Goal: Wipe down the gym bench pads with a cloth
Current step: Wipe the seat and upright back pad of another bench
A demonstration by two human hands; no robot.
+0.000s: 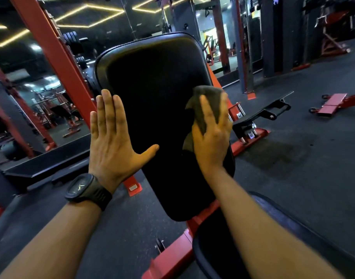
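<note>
A black inclined back pad (152,93) of a red-framed bench fills the middle of the view. My left hand (114,141) lies flat with straight fingers against the pad's left edge; a black watch is on that wrist. My right hand (213,135) presses a dark grey cloth (208,101) flat against the pad's right edge, and the cloth sticks out above and below the fingers. The black seat pad (217,256) shows at the lower right, partly hidden by my right forearm.
A red upright post (57,57) rises left of the pad, with a mirror wall behind it. The bench's red base frame (172,258) runs along the dark rubber floor. A black footplate (261,115) and a red flat bench (331,103) stand to the right.
</note>
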